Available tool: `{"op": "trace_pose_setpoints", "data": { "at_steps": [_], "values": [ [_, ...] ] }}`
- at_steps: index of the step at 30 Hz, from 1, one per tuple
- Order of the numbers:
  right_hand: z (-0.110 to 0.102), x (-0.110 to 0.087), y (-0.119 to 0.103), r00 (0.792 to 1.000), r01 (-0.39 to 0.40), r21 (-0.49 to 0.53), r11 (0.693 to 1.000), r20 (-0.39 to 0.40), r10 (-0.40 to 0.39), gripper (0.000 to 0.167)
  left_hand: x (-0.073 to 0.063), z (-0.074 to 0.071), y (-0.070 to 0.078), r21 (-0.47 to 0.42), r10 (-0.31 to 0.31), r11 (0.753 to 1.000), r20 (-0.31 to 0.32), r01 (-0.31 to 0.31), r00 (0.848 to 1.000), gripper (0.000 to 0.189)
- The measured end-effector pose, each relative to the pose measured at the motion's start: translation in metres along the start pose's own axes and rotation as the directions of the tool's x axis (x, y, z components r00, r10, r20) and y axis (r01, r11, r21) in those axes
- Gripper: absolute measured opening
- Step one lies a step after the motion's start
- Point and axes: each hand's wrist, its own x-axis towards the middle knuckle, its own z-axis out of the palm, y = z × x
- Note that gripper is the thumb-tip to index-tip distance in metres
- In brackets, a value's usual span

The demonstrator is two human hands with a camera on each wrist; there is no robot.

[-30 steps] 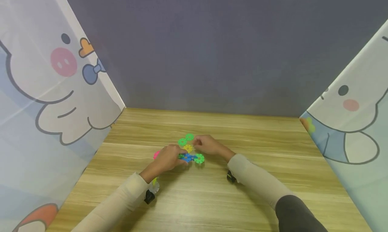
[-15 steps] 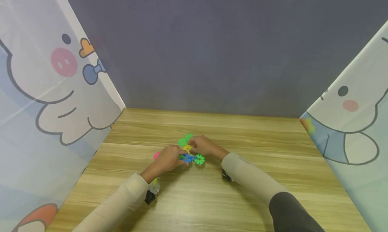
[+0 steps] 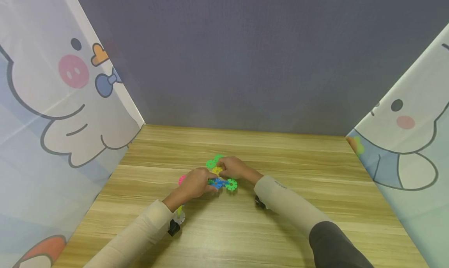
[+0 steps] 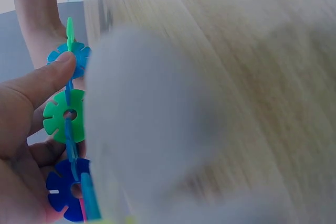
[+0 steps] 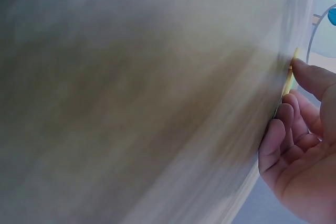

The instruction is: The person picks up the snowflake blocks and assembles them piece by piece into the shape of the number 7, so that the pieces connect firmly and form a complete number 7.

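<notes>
My left hand [image 3: 195, 182] grips a chain of slotted snowflake discs, its thumb pressed on a blue disc [image 4: 80, 59]. Along that chain the left wrist view shows a green disc [image 4: 55, 121] and a dark blue disc [image 4: 60, 187]; another green disc [image 3: 231, 184] forms its right end in the head view. Just beyond the chain, my right hand [image 3: 234, 168] pinches the edge of a yellow snowflake disc [image 3: 216, 170] between thumb and fingers, low at the tabletop. The disc looks edge-on in the right wrist view. Part of the chain is hidden by my left hand.
Behind the yellow disc are two green discs [image 3: 211, 164], one partly covered by my right hand. A pink disc [image 3: 181, 179] peeks out left of my left hand. Near my left wrist is a pale disc [image 3: 180, 217] with a yellow piece [image 3: 179, 210]. Printed side panels and a grey wall [image 3: 245, 65] enclose the wooden table [image 3: 280, 147].
My right hand has moved left from beside the yellow disc and taken its edge between thumb and fingers. My left hand has stayed nearly still with the chain.
</notes>
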Motion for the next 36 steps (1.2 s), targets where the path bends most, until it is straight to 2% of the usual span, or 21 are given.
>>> {"op": "trace_pose_setpoints", "data": {
  "at_steps": [6, 12, 19, 26, 36],
  "values": [
    [0.000, 0.000, 0.001, 0.999, -0.049, 0.053, 0.997, -0.012, 0.050, 0.039, 0.001, 0.000, -0.001, -0.011, -0.018, 1.000, 0.008, 0.018, 1.000, 0.040],
    [0.000, 0.000, 0.006, 0.998, -0.058, 0.101, 0.993, -0.034, 0.061, 0.028, 0.001, 0.001, -0.002, -0.010, -0.017, 1.000, 0.014, 0.017, 1.000, 0.040],
    [-0.002, -0.003, 0.015, 0.992, 0.011, 0.119, 0.993, -0.125, 0.004, 0.020, 0.002, 0.002, -0.003, 0.000, -0.015, 1.000, 0.017, 0.015, 1.000, 0.040],
    [-0.008, -0.013, 0.019, 0.984, 0.061, 0.139, 0.988, -0.175, -0.036, 0.013, 0.002, -0.002, -0.002, -0.006, -0.043, 0.999, 0.042, 0.043, 0.998, 0.043],
    [-0.014, -0.032, 0.029, 0.970, 0.077, 0.121, 0.990, -0.240, -0.046, 0.010, 0.002, -0.002, -0.002, -0.044, -0.073, 0.996, 0.050, 0.075, 0.996, 0.042]
  ]
}}
